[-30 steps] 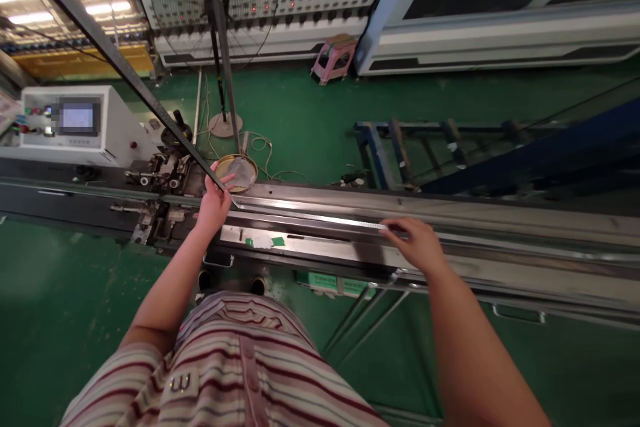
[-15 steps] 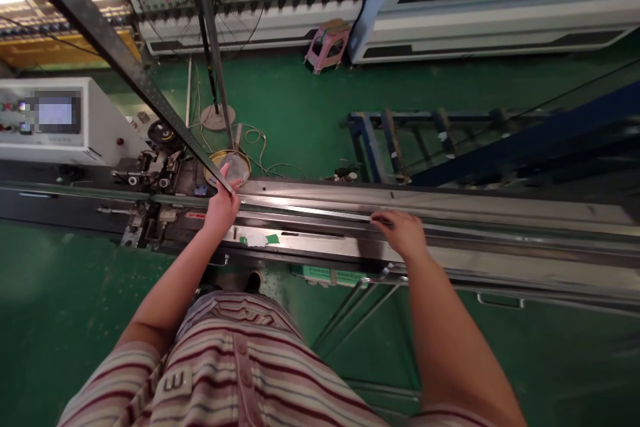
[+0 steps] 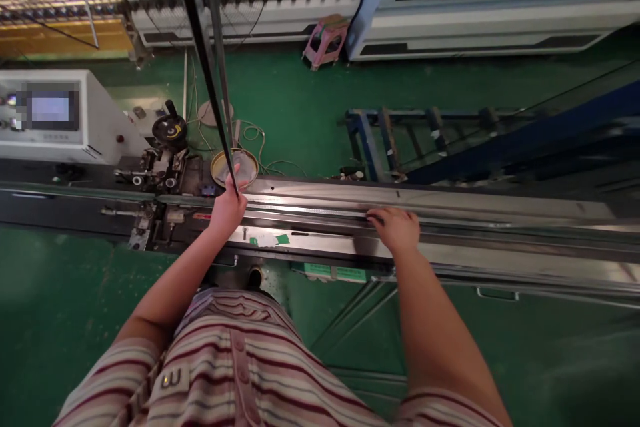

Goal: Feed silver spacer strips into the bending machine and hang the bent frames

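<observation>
My left hand (image 3: 227, 210) grips the lower end of a long thin metal bar (image 3: 203, 47) that rises steeply up and away past the top of the view. That bar's corner sits at the left end of a horizontal perforated metal strip (image 3: 310, 211) lying in the long steel machine bed (image 3: 475, 213). My right hand (image 3: 397, 227) rests palm down on the strip, fingers closed over its right part. Striped clothing fills the lower view.
A white control box with a screen (image 3: 50, 113) stands at the left, with a black handwheel (image 3: 170, 128) and clamps beside it. A round tin dish (image 3: 234, 167) sits behind my left hand. A pink stool (image 3: 325, 40), fan stand and blue rack (image 3: 400, 137) stand on the green floor.
The raised bar has swung from a slant toward the upper left to nearly upright. My left hand stayed at its lower end; my right hand slid slightly left along the strip.
</observation>
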`<state>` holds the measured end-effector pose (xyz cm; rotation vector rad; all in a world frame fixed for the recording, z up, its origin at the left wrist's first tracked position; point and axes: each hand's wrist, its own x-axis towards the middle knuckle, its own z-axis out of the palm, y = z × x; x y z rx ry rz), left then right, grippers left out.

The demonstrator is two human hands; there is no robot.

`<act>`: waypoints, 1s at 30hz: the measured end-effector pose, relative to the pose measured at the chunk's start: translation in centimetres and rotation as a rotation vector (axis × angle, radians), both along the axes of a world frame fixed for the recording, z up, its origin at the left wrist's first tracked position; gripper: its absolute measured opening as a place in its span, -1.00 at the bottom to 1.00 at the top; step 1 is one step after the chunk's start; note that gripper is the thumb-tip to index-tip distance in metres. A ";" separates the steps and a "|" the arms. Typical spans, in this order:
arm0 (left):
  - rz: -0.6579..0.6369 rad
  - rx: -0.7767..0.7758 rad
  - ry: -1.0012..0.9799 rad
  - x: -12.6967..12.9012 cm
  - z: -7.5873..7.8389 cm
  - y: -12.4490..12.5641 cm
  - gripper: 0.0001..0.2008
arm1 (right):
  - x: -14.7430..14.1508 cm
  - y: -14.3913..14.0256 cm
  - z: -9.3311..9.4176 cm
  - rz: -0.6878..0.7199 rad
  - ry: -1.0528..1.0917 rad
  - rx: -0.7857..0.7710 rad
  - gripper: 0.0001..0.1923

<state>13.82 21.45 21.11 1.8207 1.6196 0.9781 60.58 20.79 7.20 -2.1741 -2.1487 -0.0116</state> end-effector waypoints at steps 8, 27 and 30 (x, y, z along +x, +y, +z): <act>0.143 0.011 0.054 -9.7 0.4 1.2 -0.27 | -10.2 -1.3 -2.0 -0.297 -0.038 0.148 -0.48; 0.270 0.058 -0.022 -41.1 -0.6 2.9 -0.39 | -39.9 -0.5 -2.1 -0.029 -0.016 0.162 -0.43; 0.296 0.064 0.010 -45.7 -0.5 2.5 -0.40 | -40.4 -1.2 -2.1 0.078 0.196 0.173 -0.48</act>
